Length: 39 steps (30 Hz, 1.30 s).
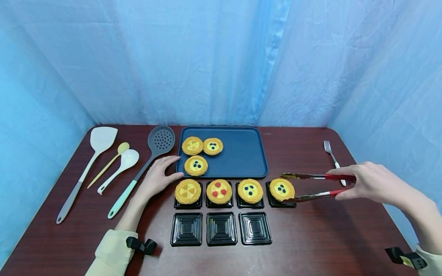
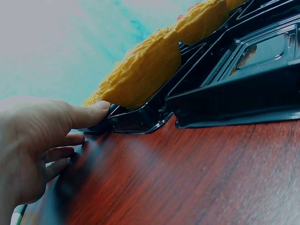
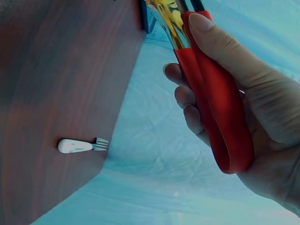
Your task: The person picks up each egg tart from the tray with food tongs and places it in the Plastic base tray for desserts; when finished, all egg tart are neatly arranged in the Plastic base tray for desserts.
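My right hand [image 1: 371, 182] grips red-handled metal tongs [image 3: 218, 108]. The tongs' arms are spread, their tips at the far and near edges of a blueberry-topped tart [image 1: 281, 189] over the rightmost black square tray [image 1: 290, 204]. With relaxed fingers, my left hand [image 1: 160, 174] touches the left edge of the blue baking tray [image 1: 238, 153]. Its thumb lies close to a tart with yellow wedges [image 1: 187, 191] in the leftmost black tray. Between these sit a tart with red pieces [image 1: 219, 191] and another blueberry tart [image 1: 250, 191], each in a black tray.
On the blue tray's left side lie a yellow-wedge tart [image 1: 192, 145] and two blueberry tarts [image 1: 196, 165]. Three bare black trays [image 1: 221, 229] form a nearer row. A turner [image 1: 103, 138], two spoons [image 1: 127, 159] and a skimmer [image 1: 161, 140] lie left; a fork [image 1: 330, 151] lies right.
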Each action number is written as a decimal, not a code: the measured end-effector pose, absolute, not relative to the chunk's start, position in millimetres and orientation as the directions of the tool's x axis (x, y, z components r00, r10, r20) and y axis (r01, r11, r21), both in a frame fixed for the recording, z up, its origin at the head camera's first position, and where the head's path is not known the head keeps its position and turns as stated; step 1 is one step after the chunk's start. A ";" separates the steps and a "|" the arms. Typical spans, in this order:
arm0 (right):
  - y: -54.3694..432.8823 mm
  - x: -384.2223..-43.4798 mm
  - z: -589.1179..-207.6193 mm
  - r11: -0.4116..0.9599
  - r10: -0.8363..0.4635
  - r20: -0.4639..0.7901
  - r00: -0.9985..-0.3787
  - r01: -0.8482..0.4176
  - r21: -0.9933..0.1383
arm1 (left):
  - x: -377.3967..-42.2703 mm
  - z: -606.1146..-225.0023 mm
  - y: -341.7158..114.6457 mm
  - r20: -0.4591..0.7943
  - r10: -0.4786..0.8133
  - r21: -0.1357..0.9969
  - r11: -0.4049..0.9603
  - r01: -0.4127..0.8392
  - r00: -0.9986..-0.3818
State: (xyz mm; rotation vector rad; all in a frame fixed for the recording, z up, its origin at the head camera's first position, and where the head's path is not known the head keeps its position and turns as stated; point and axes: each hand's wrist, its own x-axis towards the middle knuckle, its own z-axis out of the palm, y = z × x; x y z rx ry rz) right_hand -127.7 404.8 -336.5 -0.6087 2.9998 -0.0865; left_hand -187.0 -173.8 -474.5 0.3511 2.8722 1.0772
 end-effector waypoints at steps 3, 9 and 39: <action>402.5 -128.7 -329.9 0.921 -0.387 -0.064 -0.920 -0.383 -0.070 | -186.3 -474.7 -173.9 0.030 0.229 0.657 0.729 0.192 -0.973; 385.5 -143.7 -309.5 0.917 -0.398 -0.069 -0.915 -0.393 -0.070 | -185.1 -474.5 -174.6 0.029 0.224 0.650 0.736 0.189 -0.974; 207.4 -300.6 -319.8 0.811 -0.568 -0.199 -0.799 -0.584 0.028 | -184.8 -474.5 -175.6 0.035 0.229 0.652 0.732 0.196 -0.973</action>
